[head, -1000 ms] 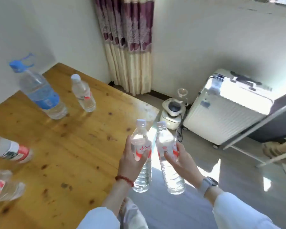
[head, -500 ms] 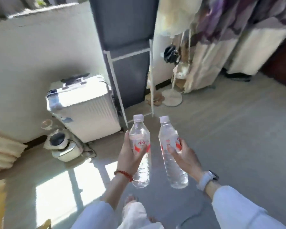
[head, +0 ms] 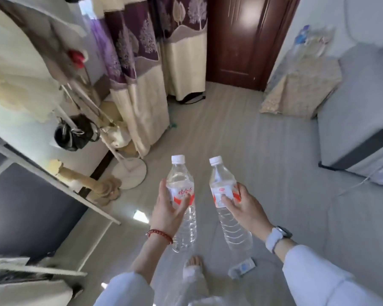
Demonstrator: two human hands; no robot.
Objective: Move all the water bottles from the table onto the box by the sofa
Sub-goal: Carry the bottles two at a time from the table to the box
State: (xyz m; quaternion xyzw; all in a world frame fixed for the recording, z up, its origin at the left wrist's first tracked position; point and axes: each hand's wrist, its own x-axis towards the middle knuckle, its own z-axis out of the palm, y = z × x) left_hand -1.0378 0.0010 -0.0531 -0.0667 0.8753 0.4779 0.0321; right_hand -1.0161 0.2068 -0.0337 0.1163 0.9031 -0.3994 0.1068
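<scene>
My left hand (head: 167, 209) grips a clear water bottle (head: 181, 186) with a white cap and red-and-white label, held upright over the floor. My right hand (head: 244, 206) grips a second, matching water bottle (head: 222, 182), tilted slightly left at the top. The two bottles are side by side, apart. At the far right stands the grey sofa (head: 360, 120). Beside it, a box under a beige patterned cloth (head: 303, 85) carries several blurred bottles (head: 301, 38) on top. The table is out of view.
A clothes rack with a round base (head: 131, 175) and hanging bags (head: 75, 133) stands at the left, by purple-and-cream curtains (head: 137, 74). A dark wooden door (head: 241, 40) is straight ahead. A small plastic bottle (head: 242, 267) lies on the floor near my foot.
The view has swung right, away from the table and the white suitcase, toward the door, the sofa and the covered box. Both hands still hold their bottles in front of me.
</scene>
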